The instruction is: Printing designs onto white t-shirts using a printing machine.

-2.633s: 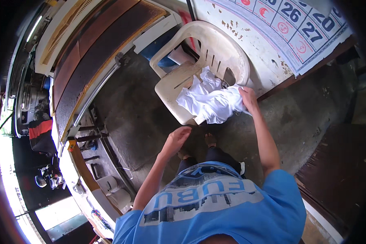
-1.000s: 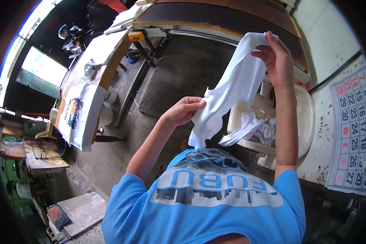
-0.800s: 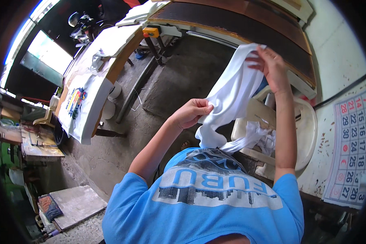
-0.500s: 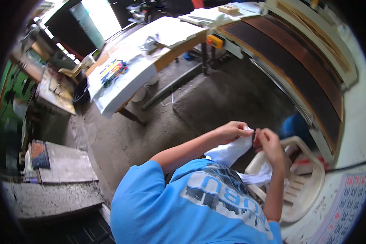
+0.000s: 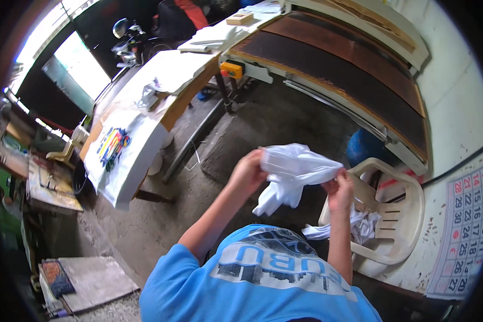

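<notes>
A crumpled white cloth (image 5: 300, 166) is stretched between my two hands, with a loose fold hanging from its left part. My left hand (image 5: 249, 170) is closed on the cloth's left end. At the opposite end, my right hand (image 5: 339, 192) pinches a corner, lower and nearer the chair. The cloth's exact kind cannot be made out. Below and right of my right hand stands a cream plastic chair (image 5: 415, 228), with more bunched white fabric (image 5: 365, 226) on its seat.
A wooden table (image 5: 183, 103) at the left carries white cloths, one with a colourful print (image 5: 115, 147). A long machine with dark flat panels (image 5: 311, 61) and a yellow box (image 5: 232, 69) runs across the back right. A blue rounded object (image 5: 364, 147) sits behind the chair. A calendar (image 5: 460, 236) hangs at right.
My hands were close together at the cloth's edge; now they are spread apart with the cloth raised and stretched between them. The view has shifted right.
</notes>
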{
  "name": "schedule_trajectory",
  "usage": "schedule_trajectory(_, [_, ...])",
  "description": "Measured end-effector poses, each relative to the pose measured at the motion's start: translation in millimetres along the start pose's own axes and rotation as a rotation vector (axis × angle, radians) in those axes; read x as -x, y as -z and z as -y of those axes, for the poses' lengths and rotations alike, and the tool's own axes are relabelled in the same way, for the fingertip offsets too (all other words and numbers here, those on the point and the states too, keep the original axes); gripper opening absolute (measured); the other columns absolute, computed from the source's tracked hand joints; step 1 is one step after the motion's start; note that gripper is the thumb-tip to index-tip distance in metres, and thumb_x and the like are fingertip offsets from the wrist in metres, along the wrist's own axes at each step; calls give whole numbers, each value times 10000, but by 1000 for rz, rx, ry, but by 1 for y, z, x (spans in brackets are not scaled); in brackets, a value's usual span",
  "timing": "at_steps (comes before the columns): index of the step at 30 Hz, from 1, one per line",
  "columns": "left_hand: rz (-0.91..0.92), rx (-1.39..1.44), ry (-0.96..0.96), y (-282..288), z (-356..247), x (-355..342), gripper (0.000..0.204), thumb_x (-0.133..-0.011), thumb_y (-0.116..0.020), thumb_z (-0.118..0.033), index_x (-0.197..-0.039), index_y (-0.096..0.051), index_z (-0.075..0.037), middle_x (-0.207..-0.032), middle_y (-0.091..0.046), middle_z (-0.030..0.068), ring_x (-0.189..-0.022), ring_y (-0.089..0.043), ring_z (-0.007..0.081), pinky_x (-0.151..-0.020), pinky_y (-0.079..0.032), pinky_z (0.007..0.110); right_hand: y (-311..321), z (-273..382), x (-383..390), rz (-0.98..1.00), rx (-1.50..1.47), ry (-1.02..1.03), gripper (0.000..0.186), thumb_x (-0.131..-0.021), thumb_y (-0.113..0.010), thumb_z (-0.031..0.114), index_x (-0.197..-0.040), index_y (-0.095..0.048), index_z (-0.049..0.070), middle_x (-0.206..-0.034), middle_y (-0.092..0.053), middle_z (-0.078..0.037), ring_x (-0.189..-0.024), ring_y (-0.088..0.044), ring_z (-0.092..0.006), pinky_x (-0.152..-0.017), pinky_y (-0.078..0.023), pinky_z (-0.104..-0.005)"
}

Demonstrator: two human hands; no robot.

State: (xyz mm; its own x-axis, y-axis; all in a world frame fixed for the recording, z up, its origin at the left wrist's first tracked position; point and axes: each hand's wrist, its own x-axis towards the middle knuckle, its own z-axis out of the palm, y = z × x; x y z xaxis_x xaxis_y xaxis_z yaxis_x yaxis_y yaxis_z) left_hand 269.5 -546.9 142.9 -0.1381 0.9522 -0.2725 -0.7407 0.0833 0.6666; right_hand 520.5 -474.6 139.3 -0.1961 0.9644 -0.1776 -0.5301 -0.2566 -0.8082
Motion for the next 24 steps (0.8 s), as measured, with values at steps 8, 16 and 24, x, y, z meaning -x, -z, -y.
schedule_trajectory(8, [-178,204,-358,109,-100,-14,333,-944,-423,-314,-899,-581,-25,-885,-637,103,-813,-616,206,-767,-503,368,142,110,-22,-439,-184,297,297,-895,-505,234,-1125,-562,56,-1122,-581,-103,-1021,-555,-234,-889,-444,-371])
schedule_trajectory(16, [-340,-112,-640,142,-170,-24,241,-930,-468,-235,-884,-594,-35,-749,-614,60,-694,-604,160,-641,-517,289,243,271,-25,-442,-218,728,377,-872,-510,251,-1153,-532,0,-1184,-543,-164,-1098,-520,-281,-968,-400,-430])
schedule_trajectory(24, [-468,-131,-604,15,-186,-93,224,-907,-497,-237,-1022,-568,-59,-876,-609,55,-767,-593,145,-665,-495,282,207,343,-159,-229,-88,859,325,-874,-483,171,-1134,-539,-17,-1112,-592,-140,-991,-590,-247,-860,-491,-367])
